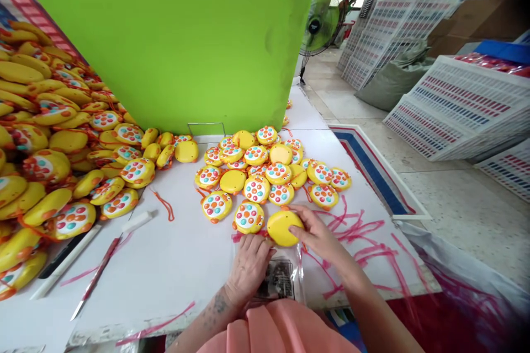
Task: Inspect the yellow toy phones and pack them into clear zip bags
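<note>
My right hand grips a yellow duck-like toy by its right side, plain back facing up, thumb on top. Close by on the left, my left hand has bent fingers closed at the upper part of a clear plastic bag; its fingertips are partly hidden. A dark printed sheet shows through the bag. Just above my hands lies a cluster of similar toys, such as one front-up toy with a white face and coloured dots.
A large heap of the toys fills the left side. A red-handled knife and a white marker-like stick lie nearer me. Pink ribbon strips spread at right. A green panel stands behind; crates sit on the floor.
</note>
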`<state>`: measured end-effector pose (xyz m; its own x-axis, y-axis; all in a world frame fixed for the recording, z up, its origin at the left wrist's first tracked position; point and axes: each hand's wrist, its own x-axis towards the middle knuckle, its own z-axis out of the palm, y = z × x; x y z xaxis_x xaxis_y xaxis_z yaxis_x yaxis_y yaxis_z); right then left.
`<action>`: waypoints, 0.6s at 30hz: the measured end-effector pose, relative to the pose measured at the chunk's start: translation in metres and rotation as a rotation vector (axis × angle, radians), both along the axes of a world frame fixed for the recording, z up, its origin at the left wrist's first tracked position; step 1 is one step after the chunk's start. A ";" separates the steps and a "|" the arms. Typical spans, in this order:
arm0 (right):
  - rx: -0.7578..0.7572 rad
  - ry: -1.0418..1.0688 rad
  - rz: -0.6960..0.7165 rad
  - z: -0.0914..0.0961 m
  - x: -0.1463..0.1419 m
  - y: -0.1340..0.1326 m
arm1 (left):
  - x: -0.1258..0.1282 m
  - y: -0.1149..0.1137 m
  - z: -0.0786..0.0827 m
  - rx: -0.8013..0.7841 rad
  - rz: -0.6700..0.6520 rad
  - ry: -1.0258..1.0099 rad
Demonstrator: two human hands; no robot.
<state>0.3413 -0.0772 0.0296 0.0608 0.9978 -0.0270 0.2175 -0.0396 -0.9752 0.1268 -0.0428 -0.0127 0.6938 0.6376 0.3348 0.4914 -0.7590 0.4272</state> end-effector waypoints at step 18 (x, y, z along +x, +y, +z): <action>-0.058 -0.596 -0.039 -0.012 -0.011 -0.010 | 0.002 0.014 0.026 -0.423 -0.004 -0.136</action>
